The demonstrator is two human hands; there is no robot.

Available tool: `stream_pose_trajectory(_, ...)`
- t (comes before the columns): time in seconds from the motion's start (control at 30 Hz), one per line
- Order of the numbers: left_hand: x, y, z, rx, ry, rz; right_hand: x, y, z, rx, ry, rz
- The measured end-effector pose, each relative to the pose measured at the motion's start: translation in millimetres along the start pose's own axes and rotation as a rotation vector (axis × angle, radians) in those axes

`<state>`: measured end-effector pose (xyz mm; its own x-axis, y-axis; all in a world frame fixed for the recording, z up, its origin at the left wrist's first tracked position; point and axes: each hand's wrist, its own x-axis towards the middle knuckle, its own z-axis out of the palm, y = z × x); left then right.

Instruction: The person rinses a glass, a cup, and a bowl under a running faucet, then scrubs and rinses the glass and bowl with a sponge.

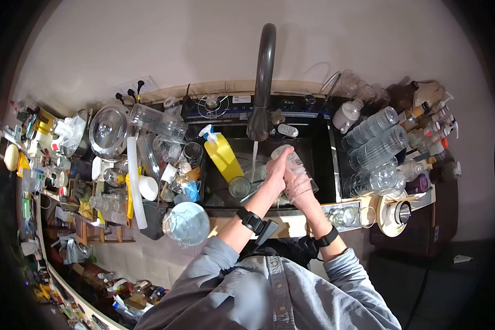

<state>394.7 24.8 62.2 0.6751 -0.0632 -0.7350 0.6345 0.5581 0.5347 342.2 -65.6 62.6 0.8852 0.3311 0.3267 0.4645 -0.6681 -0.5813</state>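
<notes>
Over the dark sink (327,187), my left hand (278,168) and my right hand (298,181) are close together around a clear glass (283,153). The glass is tilted, its end showing above my fingers, and my right hand looks wet. Just left of my hands, water runs from the dark faucet (258,124) into the sink. A yellow bottle with a white pump (222,157) leans in the sink, next to a small clear glass (239,187). A soap dish (287,130) lies behind my hands.
Ribbed clear glassware (377,148) is stacked right of the sink, with pump bottles beyond it. Left are a round glass lid (109,132), a clear jug (159,122) and many dishes. A bucket (187,224) stands at the front left edge, and a plate (393,217) at front right.
</notes>
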Motion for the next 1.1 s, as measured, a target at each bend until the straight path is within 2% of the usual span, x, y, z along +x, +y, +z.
stream_pose_trajectory(0.1, 8, -3, -8, 0.049, -0.031, 0.06, 1, 22, 22, 0.413, -0.001, 0.295)
stream_pose_trajectory(0.13, 4, -7, -10, -0.01, -0.061, 0.088, 4, 5, 27, 0.839, 0.234, 0.287)
stream_pose_trajectory(0.23, 3, -15, -30, -0.386, -0.659, -0.05, 5, -12, 28, 1.985, 0.549, 0.829)
stream_pose_trajectory(0.27, -4, -15, -29, -0.37, -0.675, 0.035, 5, -19, 28, 2.085, 0.532, 0.761)
stream_pose_trajectory(0.37, -1, -9, -30, -0.217, -0.701, -0.009, 1, -11, 28, 2.1, 0.521, 0.728)
stream_pose_trajectory(0.4, -3, -8, -31, -0.228, -0.696, -0.053, 3, -7, 26, 1.992, 0.558, 0.863)
stream_pose_trajectory(0.5, 4, -16, -30, -0.047, -0.471, 0.002, -5, 18, 22, 1.25, 0.339, 0.6)
stream_pose_trajectory(0.53, -3, -14, -29, -0.096, -0.452, -0.016, -3, 13, 21, 1.084, 0.361, 0.566)
stream_pose_trajectory(0.63, 7, -10, -21, 0.243, -0.273, 0.094, -7, 1, 2, -0.068, -0.109, 0.413)
stream_pose_trajectory(0.67, -16, -4, -4, 0.219, -0.194, 0.074, -17, 7, 11, -0.159, -0.104, 0.262)
stream_pose_trajectory(0.7, 16, -30, -8, 0.222, -0.112, 0.205, -25, 13, 19, -0.164, -0.082, 0.185)
stream_pose_trajectory(0.73, 8, -29, -6, 0.284, -0.087, 0.214, -24, 13, 22, -0.109, -0.06, 0.168)
stream_pose_trajectory(0.8, -4, -24, -6, 0.311, -0.081, 0.178, -21, 14, 29, 0.217, 0.025, 0.277)
stream_pose_trajectory(0.87, -4, -25, -11, 0.237, -0.114, 0.087, -17, 13, 36, 0.767, 0.185, 0.448)
stream_pose_trajectory(0.93, 5, -25, -20, -0.012, -0.308, -0.08, -15, 8, 39, 1.39, 0.389, 0.679)
stream_pose_trajectory(0.97, 7, -24, -23, -0.142, -0.403, -0.165, -16, 8, 42, 1.57, 0.436, 0.76)
stream_pose_trajectory(1.03, 7, -24, -26, -0.074, -0.449, -0.134, -16, 5, 44, 1.814, 0.504, 0.89)
stream_pose_trajectory(1.1, 6, -19, -25, -0.065, -0.469, -0.101, -16, -1, 39, 1.833, 0.476, 0.86)
